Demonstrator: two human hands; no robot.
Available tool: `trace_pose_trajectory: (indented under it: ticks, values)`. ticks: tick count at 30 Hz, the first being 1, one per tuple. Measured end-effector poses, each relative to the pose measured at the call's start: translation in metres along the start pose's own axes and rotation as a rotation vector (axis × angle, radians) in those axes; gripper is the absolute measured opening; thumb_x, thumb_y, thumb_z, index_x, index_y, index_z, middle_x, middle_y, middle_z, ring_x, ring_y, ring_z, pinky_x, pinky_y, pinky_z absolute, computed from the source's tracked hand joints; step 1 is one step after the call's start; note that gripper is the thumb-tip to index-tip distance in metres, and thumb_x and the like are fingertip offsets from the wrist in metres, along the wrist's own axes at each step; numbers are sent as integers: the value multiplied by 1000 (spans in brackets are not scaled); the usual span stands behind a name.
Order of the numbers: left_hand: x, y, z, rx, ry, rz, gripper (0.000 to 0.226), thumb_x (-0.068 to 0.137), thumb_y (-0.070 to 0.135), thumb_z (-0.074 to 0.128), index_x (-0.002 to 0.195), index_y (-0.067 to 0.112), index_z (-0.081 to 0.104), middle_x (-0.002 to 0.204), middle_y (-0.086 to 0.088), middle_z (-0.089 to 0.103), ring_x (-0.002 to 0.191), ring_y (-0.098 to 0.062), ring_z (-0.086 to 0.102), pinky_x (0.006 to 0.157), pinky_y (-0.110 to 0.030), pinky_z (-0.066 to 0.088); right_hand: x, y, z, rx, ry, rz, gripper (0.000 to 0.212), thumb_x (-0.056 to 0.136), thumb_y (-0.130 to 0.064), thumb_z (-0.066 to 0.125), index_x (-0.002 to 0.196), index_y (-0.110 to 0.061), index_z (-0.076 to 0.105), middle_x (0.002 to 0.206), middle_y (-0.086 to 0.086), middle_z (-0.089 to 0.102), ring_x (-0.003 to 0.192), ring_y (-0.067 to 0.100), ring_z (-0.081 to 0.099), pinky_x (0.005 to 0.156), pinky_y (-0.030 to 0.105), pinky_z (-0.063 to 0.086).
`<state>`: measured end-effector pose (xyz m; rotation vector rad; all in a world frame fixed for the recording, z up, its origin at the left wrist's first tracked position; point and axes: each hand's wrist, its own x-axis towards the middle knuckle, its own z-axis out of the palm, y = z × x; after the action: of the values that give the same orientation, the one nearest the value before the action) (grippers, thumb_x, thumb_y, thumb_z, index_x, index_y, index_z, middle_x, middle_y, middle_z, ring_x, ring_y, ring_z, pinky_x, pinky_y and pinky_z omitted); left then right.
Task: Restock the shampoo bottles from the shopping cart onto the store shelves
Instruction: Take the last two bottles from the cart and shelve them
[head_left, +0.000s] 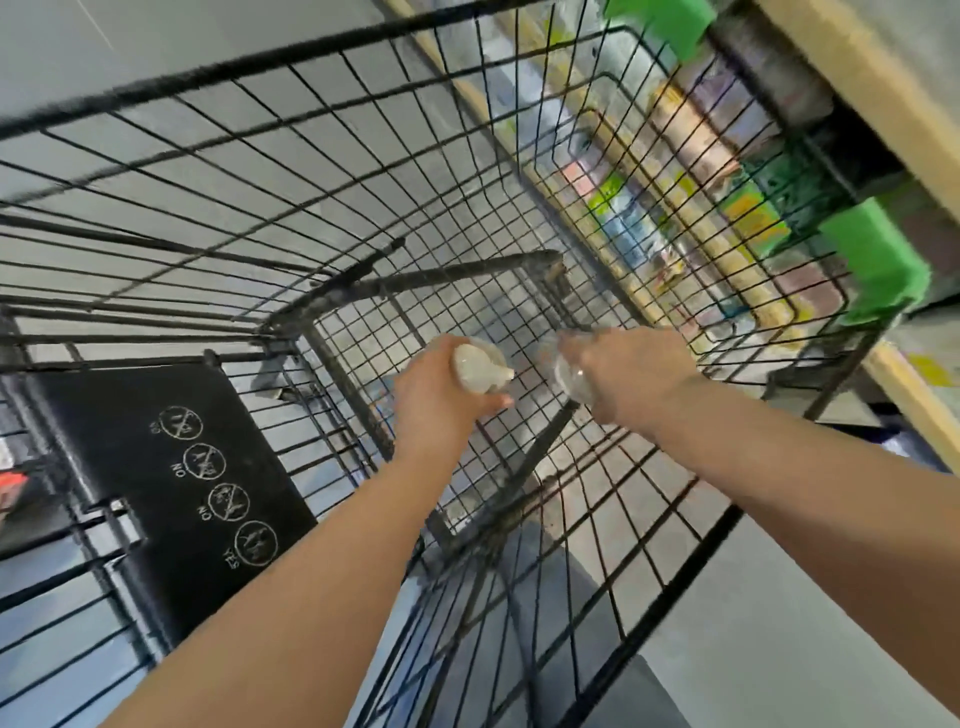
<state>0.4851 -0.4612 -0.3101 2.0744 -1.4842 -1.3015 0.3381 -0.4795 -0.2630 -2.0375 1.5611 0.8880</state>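
At the left of the frame the black child-seat flap (171, 467) of the shopping cart (291, 135) hangs with its printed warning circles facing you. Just right of it, near the centre, your left hand (441, 400) reaches down into the basket and curls round a whitish shampoo bottle (480, 369), seen almost end-on, with the thumb tip showing under its rounded end. Close beside it, your right hand (628, 374) wraps a clear bottle (569, 376); the back of the hand hides most of the fingers, but they look closed round it. Both bottles sit low in the cart, over the wire floor, and I see no others in the basket. Along the right edge the store shelves (893, 130) run from the upper right down the frame, with blurred coloured packs behind the cart's side mesh and green tags (878, 260) clipped on the shelf edge.

The risks from here, as I judge them:
- You hold each bottle one-handed by its end; a smooth bottle could slip out as you lift and drop back through onto the wire floor.
- The two hands are nearly touching, so the bottles could knock together on the way up.
- The cart's right rim stands between you and the shelves. A bottle swung across too low could clip the wire or the green tags.
- The view is smeared by motion, so I cannot tell how firm the right-hand grip really is.
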Motion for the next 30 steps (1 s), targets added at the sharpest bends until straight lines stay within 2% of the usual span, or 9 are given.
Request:
trace_pose_trajectory:
  ticks: [4, 6, 11, 16, 19, 23, 25, 28, 30]
  values:
    - [17, 7, 20, -63, 14, -38, 56, 60, 17, 81, 106, 9, 51, 98, -1, 53, 89, -15, 45, 77, -28, 40, 12, 24, 9, 105, 16, 57, 58, 87, -20, 56, 137, -29, 29, 130, 7, 50, 118, 28, 48, 87, 36, 45]
    - [22, 6, 29, -46, 27, -30, 59, 60, 22, 81, 108, 8, 50, 102, -2, 54, 90, -16, 45, 72, -22, 35, 17, 29, 16, 305, 52, 81, 61, 85, -20, 58, 138, -25, 29, 132, 11, 51, 121, 30, 43, 95, 37, 41]
    - [29, -2, 38, 15, -13, 23, 70, 57, 31, 82, 115, 15, 47, 119, -6, 55, 108, -23, 51, 91, -41, 46, 36, 46, 32, 639, 96, 40, 86, 74, -21, 72, 143, -23, 21, 145, 5, 39, 135, 27, 29, 112, 34, 17]
    - [27, -16, 33, -156, -140, 27, 97, 57, 6, 82, 136, 20, 27, 138, -5, 36, 125, -19, 39, 105, -38, 37, 37, 63, 39, 1032, 66, -28, 102, 65, -1, 76, 144, -23, 15, 139, 8, 40, 131, 19, 35, 90, 7, 24]
    - [30, -26, 31, -247, -219, -39, 108, 59, -1, 79, 141, 24, 13, 142, -3, 33, 129, -15, 34, 105, -34, 36, 37, 73, 42, 1113, -9, 3, 106, 64, 6, 75, 144, -25, 13, 138, 8, 41, 118, 16, 42, 92, 21, 32]
    - [39, -34, 37, -219, -260, -45, 95, 62, -1, 77, 136, 25, 23, 133, 2, 39, 120, -12, 36, 104, -32, 35, 49, 82, 52, 935, -174, 68, 94, 68, 9, 70, 141, -23, 20, 140, 12, 39, 126, 25, 40, 103, 34, 35]
    - [43, -38, 41, -230, -240, -30, 79, 65, -5, 74, 123, 31, 35, 119, 6, 43, 115, -12, 39, 99, -29, 36, 59, 82, 58, 895, -216, 94, 99, 67, 7, 72, 143, -25, 18, 142, 11, 38, 129, 28, 37, 107, 40, 35]
    - [50, -45, 48, -282, -230, -18, 70, 66, -10, 70, 97, 43, 37, 102, 14, 46, 105, -11, 43, 88, -23, 37, 75, 78, 64, 912, -215, 48, 107, 63, 6, 76, 144, -26, 13, 141, 6, 40, 131, 26, 34, 108, 34, 29]
    - [54, -50, 52, -294, -228, -35, 68, 66, -10, 70, 94, 43, 38, 95, 20, 45, 96, -6, 45, 80, -15, 39, 85, 76, 65, 966, -214, 12, 107, 62, 8, 76, 144, -21, 13, 142, 8, 37, 132, 27, 32, 110, 33, 27]
